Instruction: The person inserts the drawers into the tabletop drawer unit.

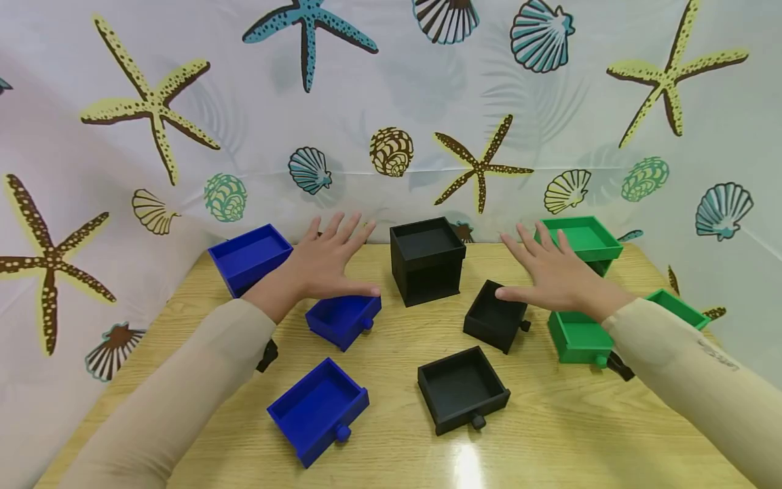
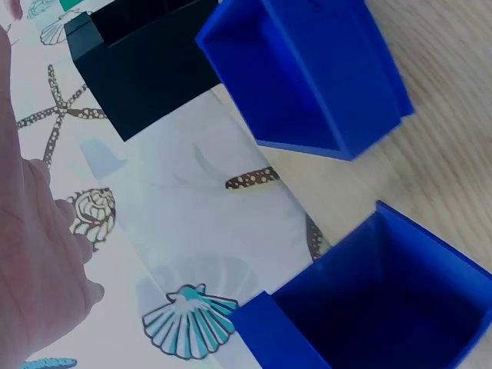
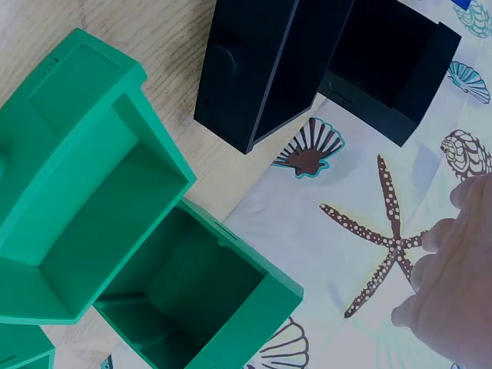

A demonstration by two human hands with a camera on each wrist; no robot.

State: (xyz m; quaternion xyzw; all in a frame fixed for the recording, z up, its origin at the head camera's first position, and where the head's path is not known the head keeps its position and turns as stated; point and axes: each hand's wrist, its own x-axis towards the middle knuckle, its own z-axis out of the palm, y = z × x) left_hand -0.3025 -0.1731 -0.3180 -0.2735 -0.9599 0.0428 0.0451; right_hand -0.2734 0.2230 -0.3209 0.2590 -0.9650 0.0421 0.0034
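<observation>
My left hand (image 1: 324,265) hovers with fingers spread over the blue pieces, holding nothing. Under and beside it are a blue box (image 1: 247,255) with a recessed top and a small blue drawer (image 1: 339,322) with a round knob. Another blue drawer (image 1: 318,411) lies nearer the front. On the other side my right hand (image 1: 556,272), also spread and holding nothing, overlaps a green box (image 1: 583,234) and reaches toward a black drawer (image 1: 497,319). Below the right wrist sits a green drawer (image 1: 580,336); a second green drawer (image 1: 681,309) is partly hidden by the forearm.
A black box (image 1: 427,241) with an open front stands upright at the back middle of the wooden table (image 1: 391,448). Another black drawer (image 1: 461,387) lies in front of it. Behind the table hangs a white cloth (image 1: 366,88) printed with starfish and shells.
</observation>
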